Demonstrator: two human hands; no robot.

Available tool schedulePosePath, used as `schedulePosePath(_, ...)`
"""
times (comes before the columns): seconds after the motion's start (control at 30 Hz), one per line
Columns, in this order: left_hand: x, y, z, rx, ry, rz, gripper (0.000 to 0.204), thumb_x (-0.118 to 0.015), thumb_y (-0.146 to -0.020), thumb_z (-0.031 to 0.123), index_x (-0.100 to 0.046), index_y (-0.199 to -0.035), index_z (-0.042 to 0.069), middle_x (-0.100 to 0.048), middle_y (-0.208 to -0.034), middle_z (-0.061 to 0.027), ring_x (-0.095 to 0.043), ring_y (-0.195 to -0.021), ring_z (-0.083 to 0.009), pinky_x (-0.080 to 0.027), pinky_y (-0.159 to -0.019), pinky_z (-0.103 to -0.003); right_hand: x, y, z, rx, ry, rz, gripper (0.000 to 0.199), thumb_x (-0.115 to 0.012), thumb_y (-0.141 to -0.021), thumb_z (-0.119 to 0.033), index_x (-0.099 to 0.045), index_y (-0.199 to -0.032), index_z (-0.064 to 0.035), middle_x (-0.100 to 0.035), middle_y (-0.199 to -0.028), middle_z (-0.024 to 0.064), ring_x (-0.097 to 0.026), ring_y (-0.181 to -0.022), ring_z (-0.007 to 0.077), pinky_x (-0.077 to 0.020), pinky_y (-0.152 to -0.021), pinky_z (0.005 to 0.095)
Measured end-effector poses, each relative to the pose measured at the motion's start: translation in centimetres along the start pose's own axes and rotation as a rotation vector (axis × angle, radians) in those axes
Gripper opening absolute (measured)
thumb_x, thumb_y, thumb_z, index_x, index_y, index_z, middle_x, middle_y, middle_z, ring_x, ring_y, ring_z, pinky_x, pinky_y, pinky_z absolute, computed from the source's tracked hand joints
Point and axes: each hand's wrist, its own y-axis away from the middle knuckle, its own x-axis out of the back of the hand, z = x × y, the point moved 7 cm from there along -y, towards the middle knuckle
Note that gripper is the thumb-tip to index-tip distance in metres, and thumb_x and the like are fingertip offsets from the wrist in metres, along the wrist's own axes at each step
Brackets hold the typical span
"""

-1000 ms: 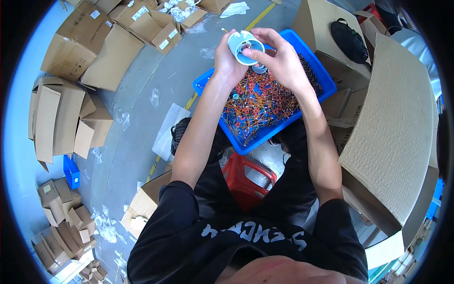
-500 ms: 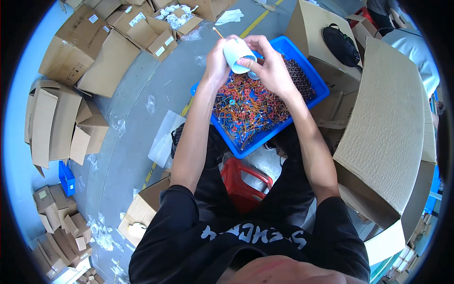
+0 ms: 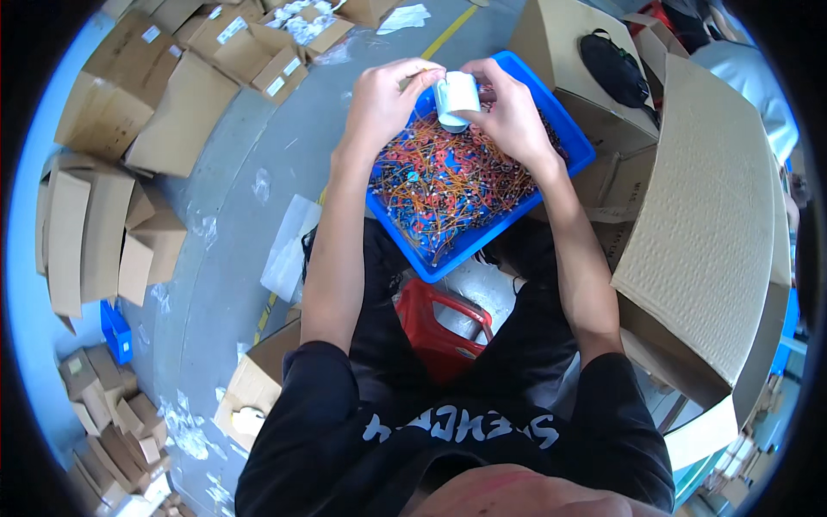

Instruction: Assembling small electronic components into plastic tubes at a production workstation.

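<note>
My right hand (image 3: 514, 116) is closed around a white cylindrical housing (image 3: 459, 93), its thumb across the lower side. At the housing's upper left edge, my left hand (image 3: 385, 102) pinches a thin orange wire (image 3: 424, 71), largely hidden by the fingers. Both hands are above a blue plastic bin (image 3: 438, 270), which holds a tangled heap of small red and dark parts with orange wires (image 3: 448, 185).
The bin rests over my knees, above a red plastic stool (image 3: 431, 327). A large open cardboard box (image 3: 698, 224) stands close on my right, beside a black bag (image 3: 613, 73). Cartons (image 3: 95, 233) and plastic scraps (image 3: 185, 426) lie to the left.
My left hand has drawn away to the left of the white housing and now pinches near its edge. The right hand has turned the housing more upright.
</note>
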Motion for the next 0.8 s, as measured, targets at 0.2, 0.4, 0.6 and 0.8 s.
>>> schedulePosePath(0.2,-4.5,-0.3,-1.0,-0.110,-0.071,-0.196,0.022,-0.059,-0.091,0.012,-0.066,-0.109,0.003,-0.066,-0.110,-0.0125,-0.064,-0.100,-0.0178,-0.049,-0.087,-0.030,1.5,0.2,7.2,-0.191,0.135,0.112,0.046,-0.079,-0.070,-0.008,-0.056,-0.108,0.0007,-0.066,-0.099,0.0154,-0.065,-0.093,0.0263,-0.0521,-0.083,0.0330)
schedulePosePath(0.4,-8.8,1.6,-6.2,0.147,0.158,-0.667,0.029,-0.057,-0.092,0.015,-0.060,-0.119,0.004,-0.064,-0.114,-0.0124,-0.062,-0.105,-0.0200,-0.048,-0.091,-0.032,1.0,1.6,16.1,-0.373,0.414,-0.098,0.046,-0.076,-0.073,-0.032,-0.061,-0.102,0.0002,-0.064,-0.097,0.0202,-0.063,-0.088,0.0339,-0.0500,-0.081,0.0425)
schedulePosePath(0.6,-6.9,1.0,-9.2,0.274,-0.006,-0.603,0.030,-0.057,-0.093,0.020,-0.058,-0.117,0.002,-0.064,-0.111,-0.0101,-0.061,-0.103,-0.0180,-0.047,-0.091,-0.031,0.0,0.9,17.5,-0.447,0.694,-0.032,0.047,-0.064,-0.084,-0.037,-0.059,-0.105,0.0046,-0.064,-0.099,0.0242,-0.061,-0.095,0.0393,-0.0480,-0.084,0.0472)
schedulePosePath(0.8,-9.1,0.7,-9.3,0.147,-0.007,-0.741,0.029,-0.056,-0.094,0.023,-0.061,-0.112,0.001,-0.066,-0.106,-0.0098,-0.062,-0.097,-0.0170,-0.048,-0.085,-0.033,3.8,3.4,5.1,-0.296,0.503,0.323,0.027,-0.065,-0.084,-0.021,-0.061,-0.097,0.0019,-0.063,-0.099,0.0247,-0.062,-0.095,0.0380,-0.0507,-0.079,0.0440)
